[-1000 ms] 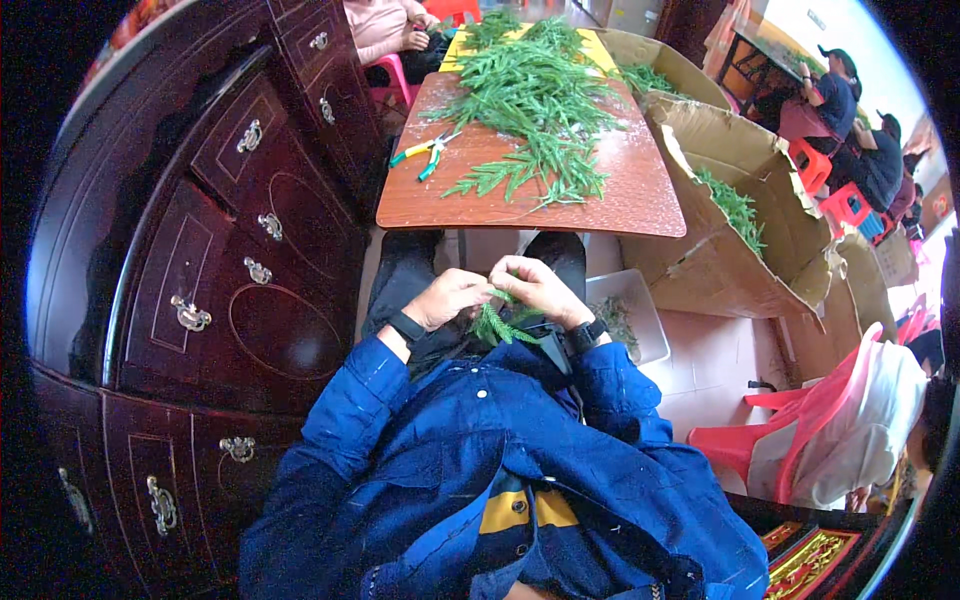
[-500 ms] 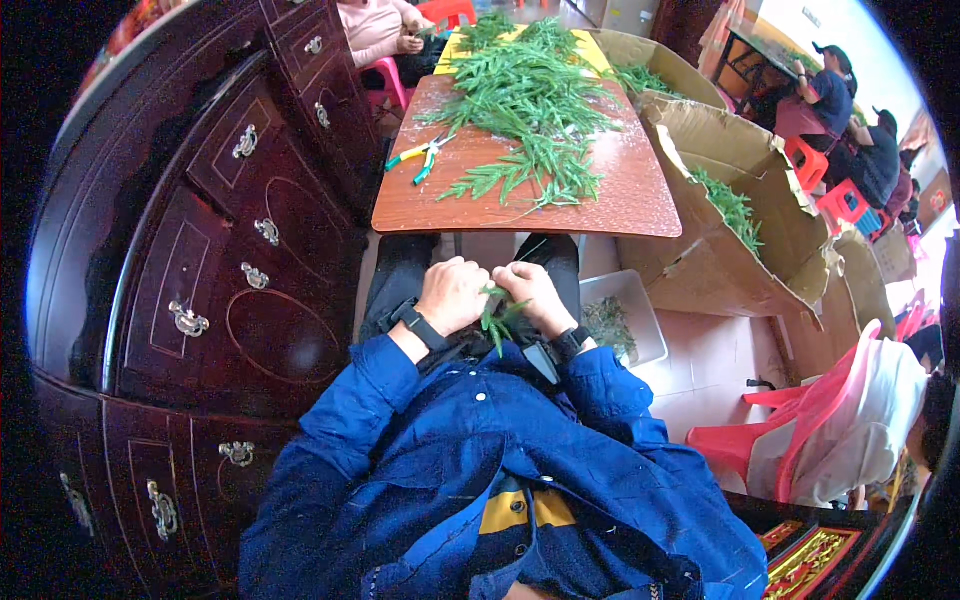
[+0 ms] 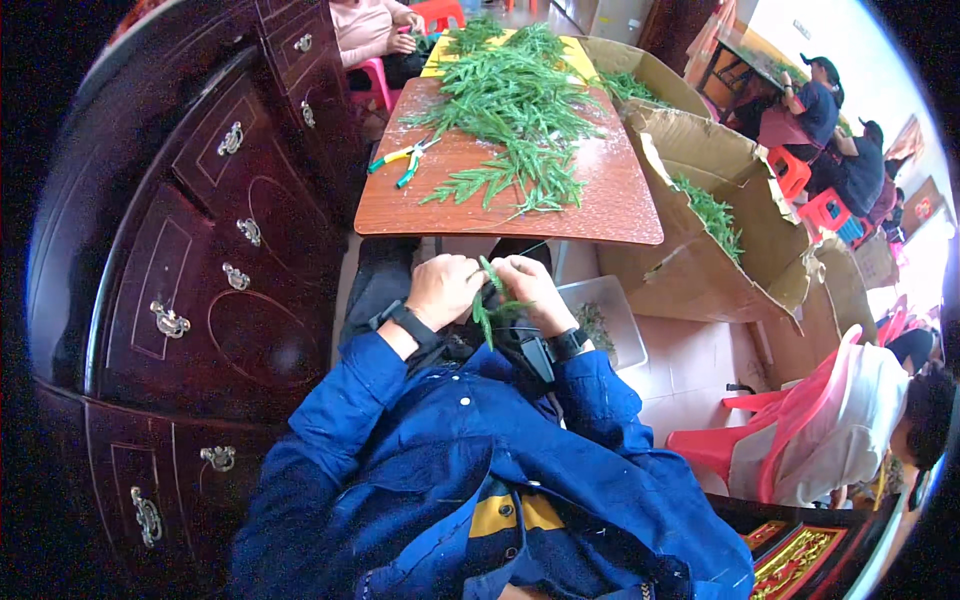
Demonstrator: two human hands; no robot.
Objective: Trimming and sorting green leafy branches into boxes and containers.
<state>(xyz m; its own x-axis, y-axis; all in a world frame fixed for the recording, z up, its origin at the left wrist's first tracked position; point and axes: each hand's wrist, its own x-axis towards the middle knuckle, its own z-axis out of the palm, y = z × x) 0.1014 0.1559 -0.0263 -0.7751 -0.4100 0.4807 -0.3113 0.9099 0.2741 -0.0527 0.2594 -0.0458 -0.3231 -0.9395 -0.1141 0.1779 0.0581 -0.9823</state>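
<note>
While working just beyond the near edge of the brown table, and lower than its top, holding one green sprig between left hand and right hand. Noted at left: fingers curled in almost fully, pinching the upper part of the sprig, back of hand uppermost. Noted at right: thumb and fingers drawn to a narrow pinch on the same sprig, just beside the left fingertips. Leaves hanging down between both palms. Also seen, rising from the right fingertips toward the table: a thin strand, perhaps stem, perhaps wire; too fine to tell at this view, with exact fingertip contact hidden.

Step in hand, as judged: close two-handed fingertip work at one end of a single sprig, apparently partway rather than finished, given both pinches closed. Next move, as judged: likely to call for a steady left pinch and small turns of the right fingertips, keeping soft leaflets clear and not crushing the stem.

Logged on the table: heap of greenery toward the far end; pliers with yellow and green handles on the left part, untouched. Logged right of the table: cardboard box with more greenery inside; nearer and below the right corner, white tub holding scraps.
</note>
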